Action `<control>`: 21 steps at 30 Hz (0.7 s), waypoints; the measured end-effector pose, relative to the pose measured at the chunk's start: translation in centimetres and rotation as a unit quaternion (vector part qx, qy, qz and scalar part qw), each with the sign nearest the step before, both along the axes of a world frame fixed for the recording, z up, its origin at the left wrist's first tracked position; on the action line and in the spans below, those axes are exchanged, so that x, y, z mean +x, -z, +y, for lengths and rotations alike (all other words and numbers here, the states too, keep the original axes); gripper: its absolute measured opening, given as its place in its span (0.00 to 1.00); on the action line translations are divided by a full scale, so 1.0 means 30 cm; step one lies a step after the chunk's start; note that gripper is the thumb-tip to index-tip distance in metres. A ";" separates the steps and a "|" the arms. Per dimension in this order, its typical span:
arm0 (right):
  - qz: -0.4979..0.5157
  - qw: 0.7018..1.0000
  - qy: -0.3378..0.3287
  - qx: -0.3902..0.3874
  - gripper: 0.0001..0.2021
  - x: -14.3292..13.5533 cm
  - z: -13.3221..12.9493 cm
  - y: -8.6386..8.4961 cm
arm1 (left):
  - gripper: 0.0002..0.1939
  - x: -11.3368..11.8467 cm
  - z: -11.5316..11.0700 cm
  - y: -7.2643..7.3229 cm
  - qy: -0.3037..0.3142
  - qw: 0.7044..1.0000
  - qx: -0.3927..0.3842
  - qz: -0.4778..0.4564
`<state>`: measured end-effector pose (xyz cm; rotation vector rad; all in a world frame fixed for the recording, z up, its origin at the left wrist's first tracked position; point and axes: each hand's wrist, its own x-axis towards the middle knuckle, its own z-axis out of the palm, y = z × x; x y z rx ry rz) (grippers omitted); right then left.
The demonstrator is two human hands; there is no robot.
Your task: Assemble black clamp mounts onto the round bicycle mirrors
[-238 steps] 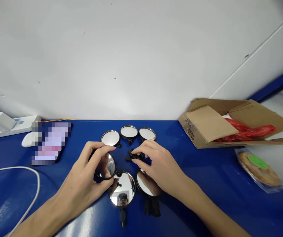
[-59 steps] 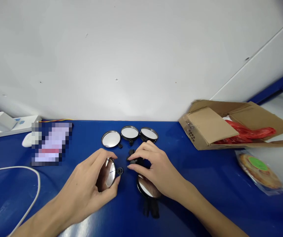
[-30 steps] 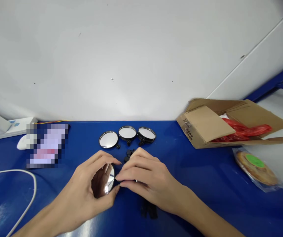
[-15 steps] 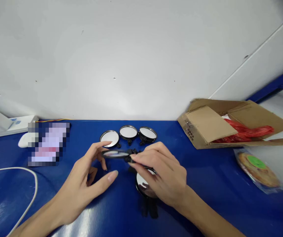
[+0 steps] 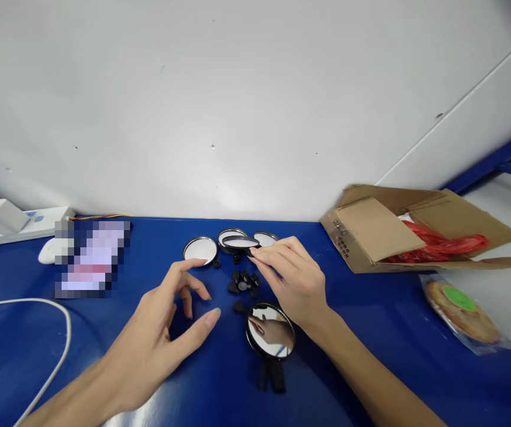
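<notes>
Between its thumb and fingers my right hand [image 5: 293, 281] pinches a round mirror [image 5: 240, 242], seen nearly edge-on above the back mirrors. Fingers apart and holding nothing, my left hand [image 5: 166, 332] hovers left of a cluster of small black round parts [image 5: 243, 284]. At the back lie a left mirror [image 5: 200, 250], a middle mirror [image 5: 228, 236], partly covered by the held one, and a right mirror [image 5: 266, 238], partly behind my right hand. Nearer me a larger-looking mirror [image 5: 270, 332] lies face up, with black pieces [image 5: 272, 376] below it and a black knob [image 5: 238, 306] at its upper left.
An open cardboard box [image 5: 371, 228] with red plastic [image 5: 442, 240] stands at the back right. A wrapped round item [image 5: 464, 311] lies before it. At left are a blurred phone [image 5: 92, 258], a white mouse-like object [image 5: 50, 251], a power strip [image 5: 45, 220] and a white cable [image 5: 66, 338].
My right hand has moved up and away from me with the mirror, uncovering the black parts and the near mirror. My left hand has stayed nearly in place, still open.
</notes>
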<state>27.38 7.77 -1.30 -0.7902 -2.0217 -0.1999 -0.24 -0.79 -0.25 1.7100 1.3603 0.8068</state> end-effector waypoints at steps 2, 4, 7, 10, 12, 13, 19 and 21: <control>-0.009 1.000 0.001 -0.010 0.10 -0.002 0.007 0.006 | 0.30 -0.001 0.001 -0.001 0.001 1.000 0.004 0.002; -0.022 1.000 0.003 -0.022 0.09 -0.006 0.012 0.011 | 0.30 -0.001 0.003 -0.002 0.002 1.000 0.010 0.002; -0.042 0.998 0.003 -0.040 0.07 -0.009 0.017 0.020 | 0.30 0.001 -0.001 -0.003 0.006 1.000 0.013 0.011; -0.053 0.997 0.004 -0.059 0.08 -0.010 0.018 0.029 | 0.31 0.003 -0.005 -0.002 0.003 1.000 0.012 0.024; -0.054 0.996 0.005 -0.074 0.09 -0.012 0.018 0.035 | 0.32 0.003 -0.005 0.001 0.003 0.999 0.015 0.029; -0.052 0.995 0.004 -0.082 0.10 -0.014 0.018 0.037 | 0.32 0.003 -0.003 0.002 0.004 0.999 0.017 0.031; -0.021 0.990 -0.005 -0.141 0.07 -0.015 -0.001 0.011 | 0.30 0.002 0.004 0.002 0.022 0.999 0.017 0.040; -0.018 0.985 -0.018 -0.169 0.05 -0.005 -0.014 -0.015 | 0.31 0.002 0.001 0.000 0.026 0.999 0.011 0.044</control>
